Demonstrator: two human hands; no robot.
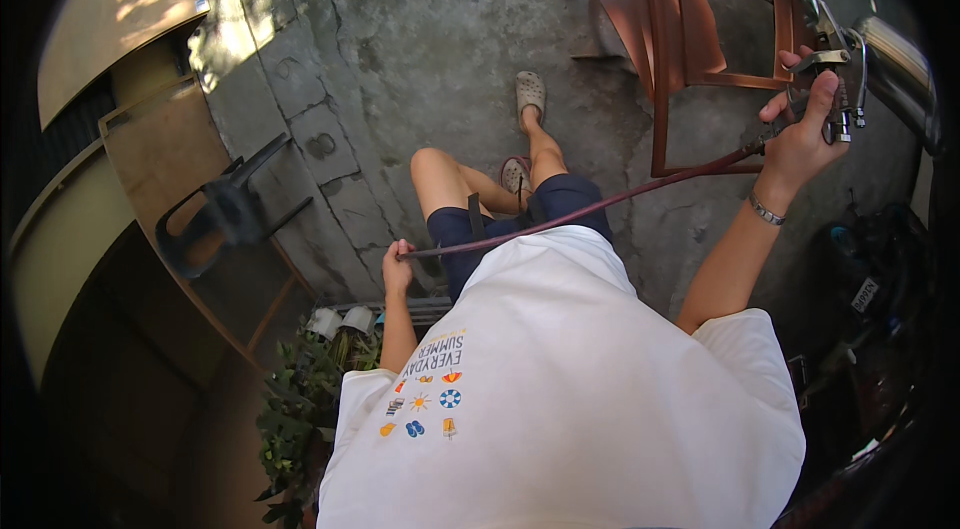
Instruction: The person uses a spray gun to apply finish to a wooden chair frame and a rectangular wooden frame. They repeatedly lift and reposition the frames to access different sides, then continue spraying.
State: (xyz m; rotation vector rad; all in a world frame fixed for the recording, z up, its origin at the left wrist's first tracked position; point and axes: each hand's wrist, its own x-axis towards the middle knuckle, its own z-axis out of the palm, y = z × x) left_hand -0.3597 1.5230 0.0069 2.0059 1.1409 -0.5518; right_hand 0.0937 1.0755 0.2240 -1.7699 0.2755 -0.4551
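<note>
Pointing forward, the spray gun (828, 58) trails hose (640, 191) leftward.

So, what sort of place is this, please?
Probably an outdoor yard: the cracked concrete ground is partly lit by dappled sunlight, and leafy plants grow at one side.

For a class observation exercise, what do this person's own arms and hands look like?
Short white fabric sleeves leave both forearms uncovered. The right hand and left hand are ungloved; a silver-coloured metallic band circles the right wrist.
</note>
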